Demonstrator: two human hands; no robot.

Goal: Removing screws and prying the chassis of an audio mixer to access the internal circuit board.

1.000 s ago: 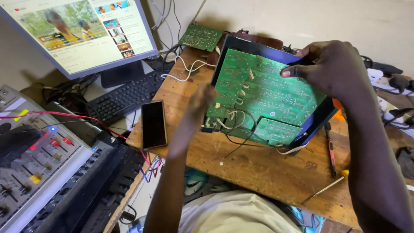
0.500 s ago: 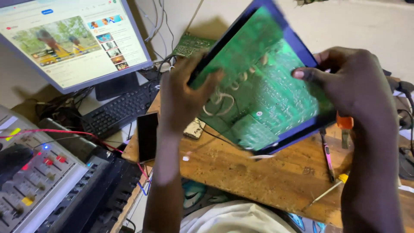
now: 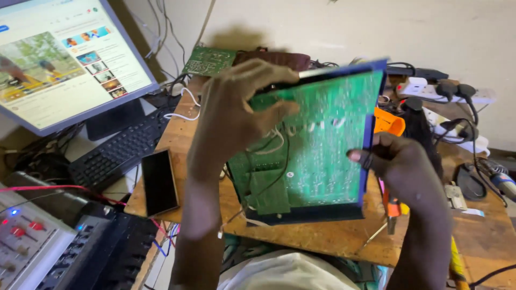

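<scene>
Circuit board (image 3: 322, 145), green in a dark blue frame, held tilted up above the wooden workbench (image 3: 301, 236), clamped at its upper-left edge by the left hand (image 3: 236, 115) and pinched at its right edge by the right hand (image 3: 400, 166). Beside: black phone (image 3: 159, 182), keyboard (image 3: 121, 153), monitor (image 3: 64, 59), smaller green board (image 3: 208, 60). Right: orange tool (image 3: 388, 122), white power strip (image 3: 449, 91).

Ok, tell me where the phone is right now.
In the head view the dark phone lies face up on the wooden bench, left of the left hand, which holds the green circuit board, and just right of the black keyboard.
</scene>
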